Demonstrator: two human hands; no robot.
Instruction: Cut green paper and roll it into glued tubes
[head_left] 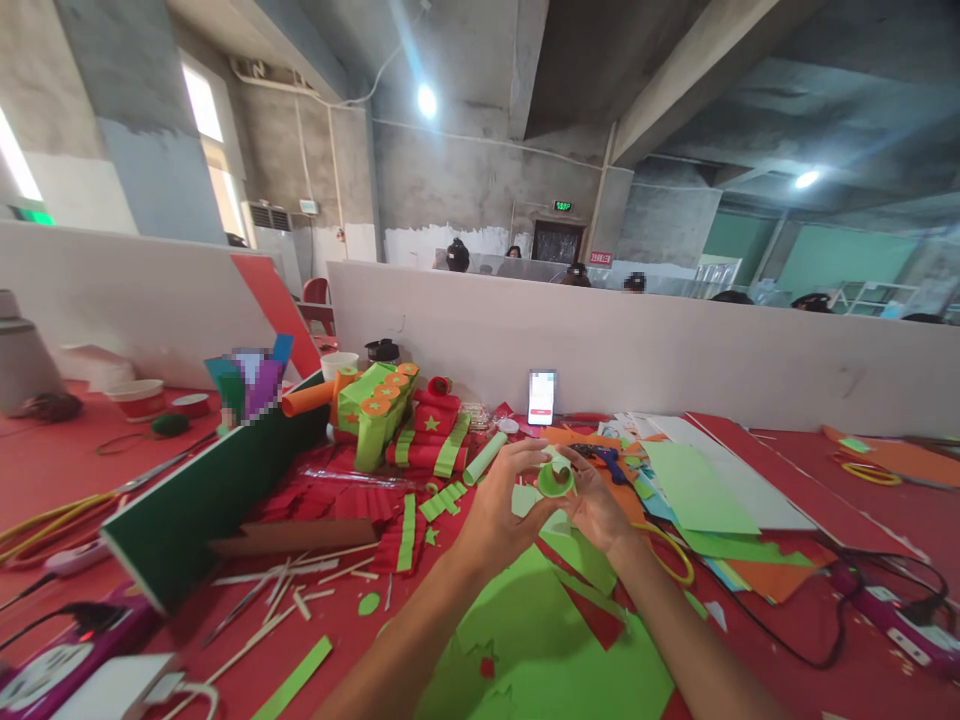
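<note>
Both grips close on one item: the left hand (508, 500) and the right hand (595, 505) grasp a short green paper tube (553, 484) between their curled fingers. The tube is raised over the surface (358, 665), its open end turned toward me. My left grip covers one side, my right grip the opposite side.

Below my forearms lies a large bright green sheet (555, 660), with cut scraps on and around it. Just beyond my right hand are scissors with dark blue handles (611, 460). A yellow handle loop (684, 565) lies to the right of my right forearm. Beyond my left hand, a pale green paper roll (486, 458) rests on the surface, beside red rolls with green bands (429, 455). Next to these stands a green paper assembly (375, 400) carrying orange discs with green stars. An orange paper roll (306, 398) lies at its left.

A lit phone (541, 397) stands upright near the white partition (465, 315). To the right, light green sheets (697, 485) overlap a white sheet (772, 500). To the left, a dark green board (217, 495) stands on edge; thin sticks (281, 615) lie scattered between it and my left forearm. One purple power strip (64, 665) is at the near left, another (904, 630) at the right.
</note>
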